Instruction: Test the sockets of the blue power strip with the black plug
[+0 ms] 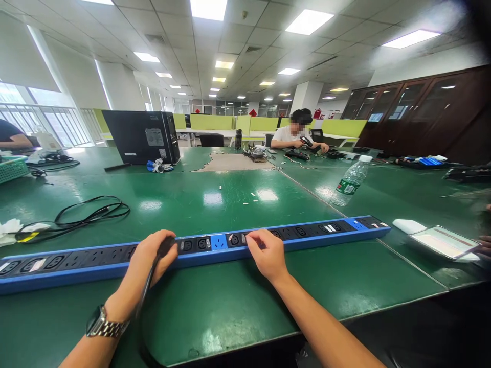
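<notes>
Under the left hand (148, 263), fingers clasped round a black plug (165, 246) at the power strip (215, 244).

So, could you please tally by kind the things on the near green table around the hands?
Blue power strip: 1
Black cables: 2, one in the left hand, one loose coil
Water bottle: 1
Total: 4

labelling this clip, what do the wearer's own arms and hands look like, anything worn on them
Both forearms are bare, with no sleeves and no gloves in view. The left hand has a silver metal-link wristwatch on its wrist. The right hand and its wrist wear nothing visible.
</notes>
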`<state>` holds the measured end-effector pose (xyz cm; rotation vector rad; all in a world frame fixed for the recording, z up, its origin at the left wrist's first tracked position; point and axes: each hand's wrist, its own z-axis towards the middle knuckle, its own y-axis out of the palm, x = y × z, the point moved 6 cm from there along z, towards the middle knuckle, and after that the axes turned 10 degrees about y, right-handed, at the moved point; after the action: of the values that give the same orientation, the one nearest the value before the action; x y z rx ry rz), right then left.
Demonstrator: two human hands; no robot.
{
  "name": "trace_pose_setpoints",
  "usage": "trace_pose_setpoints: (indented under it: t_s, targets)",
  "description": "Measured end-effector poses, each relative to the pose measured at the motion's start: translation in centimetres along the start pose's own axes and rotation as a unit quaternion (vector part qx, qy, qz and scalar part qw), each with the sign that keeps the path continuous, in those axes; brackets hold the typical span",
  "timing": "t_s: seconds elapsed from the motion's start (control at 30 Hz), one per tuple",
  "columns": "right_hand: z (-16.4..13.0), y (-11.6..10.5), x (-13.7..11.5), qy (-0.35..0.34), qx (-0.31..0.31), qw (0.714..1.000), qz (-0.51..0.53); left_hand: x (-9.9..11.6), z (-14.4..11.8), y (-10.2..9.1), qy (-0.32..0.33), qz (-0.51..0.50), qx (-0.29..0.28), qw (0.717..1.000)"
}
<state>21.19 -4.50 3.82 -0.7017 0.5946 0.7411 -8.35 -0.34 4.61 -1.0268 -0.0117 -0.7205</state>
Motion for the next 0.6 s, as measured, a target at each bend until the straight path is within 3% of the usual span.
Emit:
trace_pose_setpoints:
  t_s: [0.27,0.6]
  targets:
    - [-0.1,0.0,0.0,0.005,0.000,1.000,0.005,-0.9,-1.5,0.7,0.106,0.057,0.010,0.993]
    - [-0.2,0.3,-0.2,-0.005,0.000,1.000,-0.008,-0.9,-2.0,0.8,0.174,0.107,-0.044,0.978]
